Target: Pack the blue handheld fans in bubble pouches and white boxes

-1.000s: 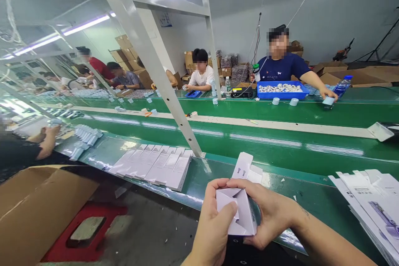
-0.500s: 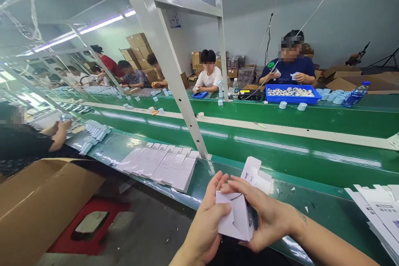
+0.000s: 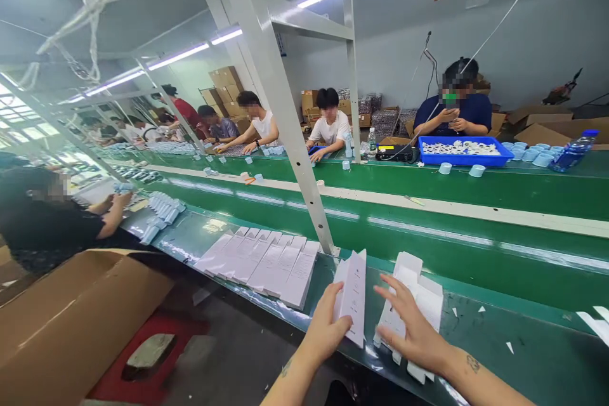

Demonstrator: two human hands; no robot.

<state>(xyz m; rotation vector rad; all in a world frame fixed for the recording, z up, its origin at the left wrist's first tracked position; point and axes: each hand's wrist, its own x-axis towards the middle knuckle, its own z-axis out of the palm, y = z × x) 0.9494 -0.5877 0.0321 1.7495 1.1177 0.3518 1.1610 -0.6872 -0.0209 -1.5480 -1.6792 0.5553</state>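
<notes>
In my left hand [image 3: 326,323] is a long white paper box [image 3: 354,295], set at the bench edge with its small black markings facing me. The thumb lies on its near side and the fingers are behind it, partly hidden. My right hand [image 3: 413,327] is apart from the box, fingers spread and empty, over a flat unfolded white carton [image 3: 431,298]. To the left of the box, several closed white boxes [image 3: 259,263] lie side by side in a row on the green bench [image 3: 480,346].
A white metal post [image 3: 297,158] rises behind the row of boxes. An open cardboard box [image 3: 85,317] and a red stool [image 3: 157,336] are at lower left. A co-worker [image 3: 52,216] sits at left beside light blue parts [image 3: 164,209]. Paper scraps [image 3: 510,347] lie at right.
The white box has gone from between both my hands to the bench beside the row. My right hand has let go and opened. The view has shifted a little.
</notes>
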